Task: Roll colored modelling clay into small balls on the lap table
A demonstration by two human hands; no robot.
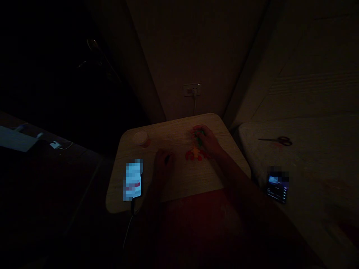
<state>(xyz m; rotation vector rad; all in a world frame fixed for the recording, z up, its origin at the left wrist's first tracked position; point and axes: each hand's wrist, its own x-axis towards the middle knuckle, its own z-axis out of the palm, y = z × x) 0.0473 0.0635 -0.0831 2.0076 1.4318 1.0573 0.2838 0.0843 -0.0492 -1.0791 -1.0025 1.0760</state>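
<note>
The room is dim and small details are lost. My right hand point(209, 140) reaches over the far right part of the small wooden table point(179, 183), its fingers curled about a small green piece point(200, 137). Just nearer to me lie an orange-yellow piece point(195, 151) and several small red pieces point(192, 157), close under that hand; their exact kind is too dark to tell. My left hand point(162, 163) rests on the table to the left of them, fingers curled in. A dark patch shows at its fingers, and whether it is a thing or shadow is unclear.
A lit phone point(133, 180) with a cable lies at the table's left. Behind it stands a small round tub point(141, 139). On the pale surface at right are scissors point(276, 140) and another lit phone point(277, 187). A wall socket point(192, 89) holds a plug.
</note>
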